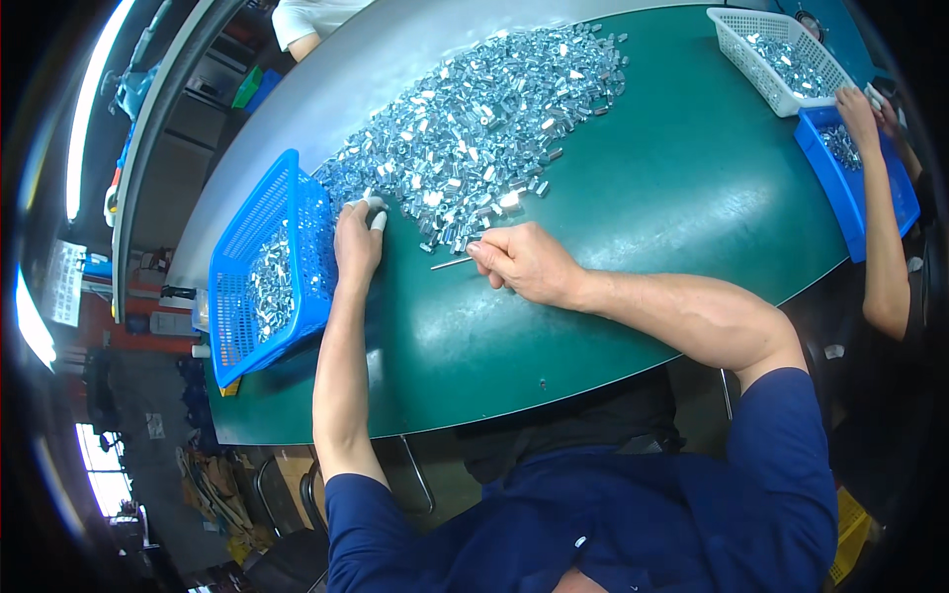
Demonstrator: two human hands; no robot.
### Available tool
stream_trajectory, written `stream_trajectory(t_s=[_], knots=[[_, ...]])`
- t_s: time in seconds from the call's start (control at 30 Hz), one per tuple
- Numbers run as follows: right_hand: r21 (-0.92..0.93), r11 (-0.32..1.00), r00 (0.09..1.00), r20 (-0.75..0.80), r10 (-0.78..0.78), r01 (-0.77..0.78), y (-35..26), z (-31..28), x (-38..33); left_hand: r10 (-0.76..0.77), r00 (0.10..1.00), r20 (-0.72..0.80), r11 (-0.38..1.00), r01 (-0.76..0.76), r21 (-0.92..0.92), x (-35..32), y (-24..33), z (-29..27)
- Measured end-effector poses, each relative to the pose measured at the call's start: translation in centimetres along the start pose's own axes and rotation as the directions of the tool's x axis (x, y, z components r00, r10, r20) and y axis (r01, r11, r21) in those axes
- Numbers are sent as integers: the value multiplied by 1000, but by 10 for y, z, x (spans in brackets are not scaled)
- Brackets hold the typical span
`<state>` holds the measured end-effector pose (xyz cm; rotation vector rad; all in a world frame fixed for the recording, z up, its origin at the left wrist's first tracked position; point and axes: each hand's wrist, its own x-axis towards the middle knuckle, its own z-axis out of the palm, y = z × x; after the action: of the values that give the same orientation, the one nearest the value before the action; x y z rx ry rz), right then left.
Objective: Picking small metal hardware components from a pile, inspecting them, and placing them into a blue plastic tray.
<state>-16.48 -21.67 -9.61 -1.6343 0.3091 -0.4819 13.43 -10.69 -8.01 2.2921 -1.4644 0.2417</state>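
Observation:
My right hand (529, 262) grips a thin metal rod (453, 264), its bare end pointing left over the table, just in front of a broad heap of small shiny metal pieces (465, 138). At the heap's left edge is my left hand (357, 242), beside the blue basket. White covers sit on some of its fingertips. Its fingers are curled toward the thumb among the pieces, and what they hold is too small to make out. The blue perforated basket (314, 247) leans tilted on the table, with more metal pieces (272, 282) inside.
The green table (633, 227) has a curved near edge. At the far right stand a white basket (761, 74) and a blue bin (840, 193), both holding metal pieces. A co-worker's hands (862, 119) are over them. Another person's sleeve (301, 22) shows at the far side.

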Motion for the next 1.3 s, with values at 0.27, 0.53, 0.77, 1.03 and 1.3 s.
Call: stream_trajectory(t_s=[0.27,0.53,0.77,1.03,1.3], knots=[[-30,999,999,-29,31,-32,-8,-1,-2,40,995,93,911,2,-412,-83,56,-29],[-96,995,1000,-1,-13,13,-3,3,-2,17,998,59,984,-7,-177,-115,59,-35],[-232,964,992,14,-129,129,-1,4,-5,4,999,41,932,11,-363,-124,79,-36],[-377,884,959,60,-275,277,7,6,-5,58,998,20,884,-42,-466,-123,107,-36],[-296,947,987,136,-86,124,-9,2,-7,39,997,62,827,2,-562,-127,120,-19]])
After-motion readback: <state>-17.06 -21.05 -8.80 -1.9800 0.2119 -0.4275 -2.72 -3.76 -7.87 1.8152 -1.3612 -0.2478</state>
